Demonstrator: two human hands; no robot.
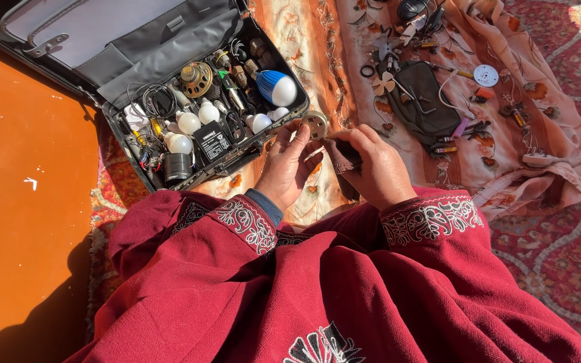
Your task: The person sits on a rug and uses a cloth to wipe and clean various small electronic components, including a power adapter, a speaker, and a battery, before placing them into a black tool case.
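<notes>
Two hands are working close together just past the open case (169,81) rim; I'm seeing the left hand (289,165) pinching a small round disc (315,125), the right hand (376,168) closing on a dark tool (348,156).

A small round silvery perforated disc (315,124) is pinched upright at fingertips, just beside the open case's corner.

One label shows: a pale rectangular sticker on the small black box-shaped battery (212,141) in my open case (290,111), near its front edge, among the white bulbs (189,123).
</notes>
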